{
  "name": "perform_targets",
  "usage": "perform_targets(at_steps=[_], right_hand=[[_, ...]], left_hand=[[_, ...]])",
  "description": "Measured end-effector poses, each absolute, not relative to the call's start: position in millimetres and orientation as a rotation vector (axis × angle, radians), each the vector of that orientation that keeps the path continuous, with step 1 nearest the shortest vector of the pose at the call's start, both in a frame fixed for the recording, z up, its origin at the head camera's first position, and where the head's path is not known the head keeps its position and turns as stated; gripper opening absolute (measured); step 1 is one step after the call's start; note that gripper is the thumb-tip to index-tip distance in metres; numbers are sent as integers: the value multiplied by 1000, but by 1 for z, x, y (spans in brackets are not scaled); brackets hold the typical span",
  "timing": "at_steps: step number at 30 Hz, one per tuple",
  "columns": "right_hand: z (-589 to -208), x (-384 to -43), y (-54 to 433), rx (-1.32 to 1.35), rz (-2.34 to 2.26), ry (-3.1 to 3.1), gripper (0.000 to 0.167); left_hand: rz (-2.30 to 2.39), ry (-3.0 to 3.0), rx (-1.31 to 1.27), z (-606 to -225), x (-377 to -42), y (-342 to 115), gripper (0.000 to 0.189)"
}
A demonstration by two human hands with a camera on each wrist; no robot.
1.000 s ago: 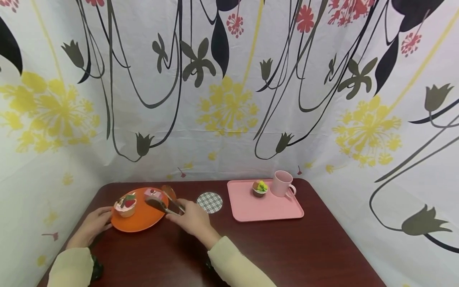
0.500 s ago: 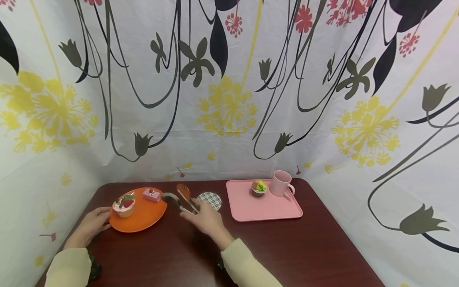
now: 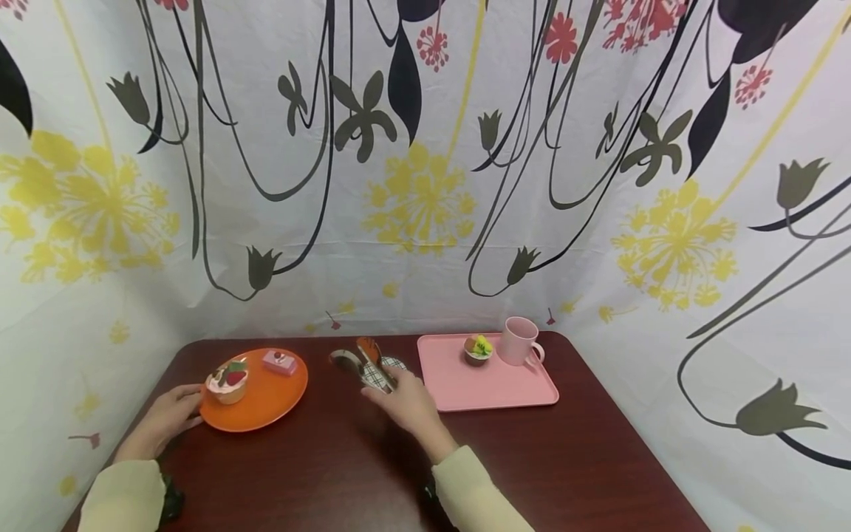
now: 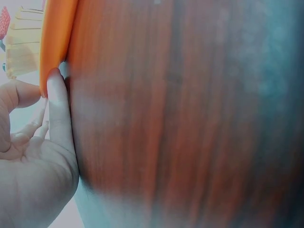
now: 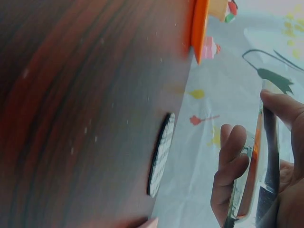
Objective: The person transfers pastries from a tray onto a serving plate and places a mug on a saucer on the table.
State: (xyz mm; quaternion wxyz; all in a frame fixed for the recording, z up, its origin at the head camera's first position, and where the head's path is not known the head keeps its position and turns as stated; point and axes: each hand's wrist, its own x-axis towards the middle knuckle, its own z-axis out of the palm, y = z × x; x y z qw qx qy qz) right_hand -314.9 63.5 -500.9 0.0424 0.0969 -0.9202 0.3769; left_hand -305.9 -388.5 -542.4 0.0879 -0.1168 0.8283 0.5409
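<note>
At the table's left side my left hand (image 3: pixel 169 415) pinches the rim of an orange plate (image 3: pixel 269 403); in the left wrist view the thumb lies over the plate's edge and a finger beneath it. On the plate sit a cupcake (image 3: pixel 227 386) topped with pink cream and a berry, and a small pink cake slice (image 3: pixel 280 362). My right hand (image 3: pixel 411 406) grips a pair of metal tongs (image 3: pixel 347 361), whose heads stand apart with nothing between them. The tongs are raised above the table, overlapping a round checked coaster (image 5: pixel 162 154) in the head view.
A pink tray (image 3: pixel 492 388) lies to the right of the coaster. It carries a small cupcake with yellow topping (image 3: pixel 477 351) and a pink mug (image 3: pixel 518 341). Behind the dark wooden table (image 3: pixel 565 458) hangs a floral curtain (image 3: pixel 425 295).
My right hand has carried the tongs rightward, away from over the pink cake slice and the plate, to the coaster. The left hand keeps its hold on the plate's rim.
</note>
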Motion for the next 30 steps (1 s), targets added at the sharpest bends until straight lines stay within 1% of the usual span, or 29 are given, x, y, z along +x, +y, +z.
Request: perform_targets(at_steps=[8, 11, 17, 24, 30], right_hand=[[-498, -314, 78, 312, 1206, -2720, 73], [-496, -313, 86, 308, 1214, -2704, 69], [-494, -312, 105, 284, 1221, -2699, 57], [-494, -312, 128, 232, 1241, -2673, 39], [-496, -308, 145, 152, 1204, -2711, 47]], left_hand=[[1593, 2466, -356, -546, -302, -390, 77], [1590, 2464, -361, -547, -303, -390, 76], [1575, 2471, -329, -545, -301, -392, 75], [1572, 2469, -327, -540, -307, -394, 79], [1582, 2457, -369, -540, -309, -394, 79]])
